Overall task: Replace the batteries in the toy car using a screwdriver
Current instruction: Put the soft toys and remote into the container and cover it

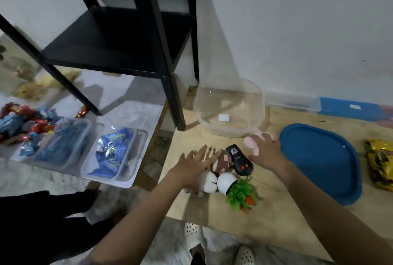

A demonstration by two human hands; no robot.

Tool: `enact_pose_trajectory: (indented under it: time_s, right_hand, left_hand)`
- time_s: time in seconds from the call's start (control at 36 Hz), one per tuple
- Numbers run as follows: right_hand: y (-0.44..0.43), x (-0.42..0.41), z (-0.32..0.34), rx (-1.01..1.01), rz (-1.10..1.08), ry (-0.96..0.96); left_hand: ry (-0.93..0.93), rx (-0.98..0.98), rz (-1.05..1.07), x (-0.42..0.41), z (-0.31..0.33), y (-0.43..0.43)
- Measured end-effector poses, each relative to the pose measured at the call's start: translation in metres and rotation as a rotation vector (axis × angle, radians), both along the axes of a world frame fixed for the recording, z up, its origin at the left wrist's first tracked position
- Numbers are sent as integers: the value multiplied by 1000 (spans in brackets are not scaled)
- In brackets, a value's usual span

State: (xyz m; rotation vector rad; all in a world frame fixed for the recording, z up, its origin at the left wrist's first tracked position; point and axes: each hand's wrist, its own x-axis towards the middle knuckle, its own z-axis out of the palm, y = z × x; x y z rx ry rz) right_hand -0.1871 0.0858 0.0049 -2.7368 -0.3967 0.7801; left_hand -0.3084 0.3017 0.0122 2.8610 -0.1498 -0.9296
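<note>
A black toy car [239, 161] with red tail lights lies on the low wooden table [276, 211], between my two hands. My left hand [194, 161] is spread flat, fingers apart, over a brown and white plush toy [221, 163] just left of the car. My right hand [266, 151] is closed around a small pink soft toy [252, 145] just right of the car. No screwdriver or batteries show in this view.
A clear plastic tub [228, 108] stands behind the car, its blue lid [321, 162] lying to the right. A white pot with a fake green plant [236, 189] lies tipped near the car. A black shelf frame [131, 37] stands left, above trays of blue wrappers [110, 154]. A yellow packet [380, 163] sits far right.
</note>
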Motion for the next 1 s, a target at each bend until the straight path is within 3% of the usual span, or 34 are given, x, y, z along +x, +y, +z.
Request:
enact_pose_trajectory:
  time_s: [0.22,0.44,0.69,0.86,1.0]
  right_hand:
    - [-2,1,-9,-61,106,14]
    - [-15,-9,-1,62,107,34]
    - [-32,-6,40,59,138,-27]
    - [-30,10,81,205,110,-174]
    - [-8,12,93,305,107,-259]
  left_hand:
    - [-212,-85,195,2,-10,-16]
    - [-253,-108,390,-6,-12,-21]
    - [-307,-231,714,-35,7,-3]
    - [-638,-372,839,-40,55,9]
    - [-751,-498,815,2,91,-2]
